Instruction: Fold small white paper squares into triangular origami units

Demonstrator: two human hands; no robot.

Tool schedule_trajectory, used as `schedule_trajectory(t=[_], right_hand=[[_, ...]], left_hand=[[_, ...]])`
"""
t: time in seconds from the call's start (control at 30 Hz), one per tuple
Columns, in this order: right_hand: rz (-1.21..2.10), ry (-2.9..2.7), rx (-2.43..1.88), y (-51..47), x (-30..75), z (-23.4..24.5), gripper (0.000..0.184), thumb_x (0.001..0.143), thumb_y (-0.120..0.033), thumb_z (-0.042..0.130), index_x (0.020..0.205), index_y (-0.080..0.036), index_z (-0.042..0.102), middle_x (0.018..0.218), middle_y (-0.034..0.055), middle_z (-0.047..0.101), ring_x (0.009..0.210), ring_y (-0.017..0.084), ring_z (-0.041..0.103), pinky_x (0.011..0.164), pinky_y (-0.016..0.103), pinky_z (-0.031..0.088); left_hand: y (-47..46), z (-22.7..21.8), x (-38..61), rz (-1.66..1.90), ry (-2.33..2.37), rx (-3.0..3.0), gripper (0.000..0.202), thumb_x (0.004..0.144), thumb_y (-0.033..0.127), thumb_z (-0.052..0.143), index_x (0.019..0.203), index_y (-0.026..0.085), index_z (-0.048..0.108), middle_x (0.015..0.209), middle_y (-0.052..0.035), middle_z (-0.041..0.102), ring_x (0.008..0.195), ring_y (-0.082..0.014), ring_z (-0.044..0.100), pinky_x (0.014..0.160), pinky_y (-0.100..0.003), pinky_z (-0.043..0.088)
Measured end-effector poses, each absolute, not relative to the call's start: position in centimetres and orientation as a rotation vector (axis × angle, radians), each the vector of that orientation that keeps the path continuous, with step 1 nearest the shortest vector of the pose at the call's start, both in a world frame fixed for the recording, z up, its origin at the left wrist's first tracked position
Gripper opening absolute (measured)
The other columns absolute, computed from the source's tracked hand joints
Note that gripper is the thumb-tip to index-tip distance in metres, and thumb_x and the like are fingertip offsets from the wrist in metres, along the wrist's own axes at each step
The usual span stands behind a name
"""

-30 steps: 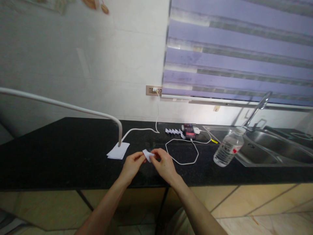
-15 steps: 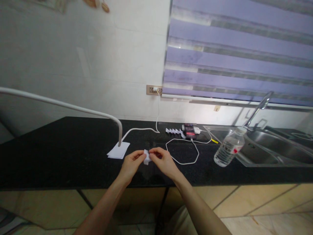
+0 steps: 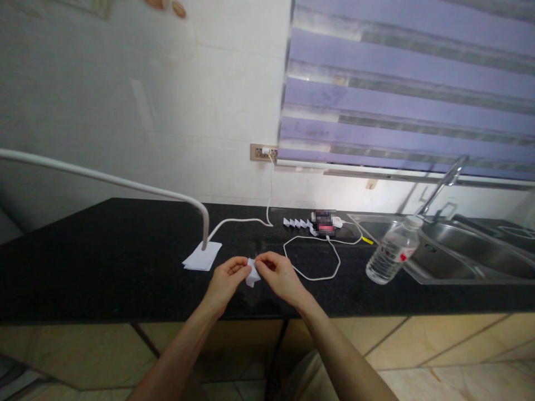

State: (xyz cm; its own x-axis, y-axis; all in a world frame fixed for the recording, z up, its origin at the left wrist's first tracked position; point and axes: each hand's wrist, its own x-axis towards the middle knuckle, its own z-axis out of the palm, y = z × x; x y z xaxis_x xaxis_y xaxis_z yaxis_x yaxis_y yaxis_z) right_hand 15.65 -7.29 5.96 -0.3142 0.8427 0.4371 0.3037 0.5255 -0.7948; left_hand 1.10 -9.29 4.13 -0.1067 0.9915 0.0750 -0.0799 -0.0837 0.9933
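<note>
My left hand (image 3: 225, 281) and right hand (image 3: 279, 275) both pinch the small white paper (image 3: 252, 273) between them - low over the worktop (image 3: 104, 267) - so its folds hold tight.

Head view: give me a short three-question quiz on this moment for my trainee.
1. True or false: neither hand touches the small white paper.
2. What stands on the stack of white sheets? A the lamp stem; B a mug; C a phone.
3. Fill in: the water bottle is between the cable loop and the ____.
Key: 1 false, the left hand and the right hand both pinch it. 2 A. 3 sink.
</note>
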Motion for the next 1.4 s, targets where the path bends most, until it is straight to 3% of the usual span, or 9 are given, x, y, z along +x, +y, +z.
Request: schedule_trajectory(t=[0.63, 0.97, 1.4], right_hand=[[0.383, -1.967, -0.995, -7.7, 15.7, 6.3, 0.014, 0.08, -0.021, 0.048, 0.074, -0.018, 0.06, 0.07, 0.0009, 0.057, 0.067, 0.012, 0.052, 0.061, 0.022, 0.039], [0.175, -1.922, -0.852, -8.9, 15.5, 5.8, 0.016, 0.083, -0.018, 0.046, 0.087, -0.02, 0.061, 0.089, 0.0063, 0.057, 0.086, 0.017, 0.051, 0.077, 0.03, 0.042], [0.081, -1.886, -0.871, -8.7, 15.1, 5.7, 0.016, 0.083, -0.018, 0.047, 0.09, -0.019, 0.061, 0.089, 0.007, 0.058, 0.084, 0.017, 0.053, 0.075, 0.031, 0.044]], left_hand=[[-9.5, 4.5, 1.2, 1.356, 1.165, 1.217, 0.019, 0.061, 0.03, 0.064, 0.074, 0.015, 0.061, 0.07, -0.0001, 0.063, 0.068, -0.0131, 0.057, 0.067, -0.024, 0.043], [-9.3, 4.3, 1.8, 1.499, 1.107, 1.056, 0.019, 0.06, 0.027, 0.067, 0.074, 0.014, 0.062, 0.073, -0.0006, 0.065, 0.072, -0.013, 0.058, 0.073, -0.025, 0.044], [-9.3, 4.6, 2.2, 1.516, 1.141, 1.139, 0.017, 0.06, 0.027, 0.066, 0.072, 0.015, 0.062, 0.074, -0.0002, 0.065, 0.075, -0.0146, 0.059, 0.076, -0.027, 0.045]])
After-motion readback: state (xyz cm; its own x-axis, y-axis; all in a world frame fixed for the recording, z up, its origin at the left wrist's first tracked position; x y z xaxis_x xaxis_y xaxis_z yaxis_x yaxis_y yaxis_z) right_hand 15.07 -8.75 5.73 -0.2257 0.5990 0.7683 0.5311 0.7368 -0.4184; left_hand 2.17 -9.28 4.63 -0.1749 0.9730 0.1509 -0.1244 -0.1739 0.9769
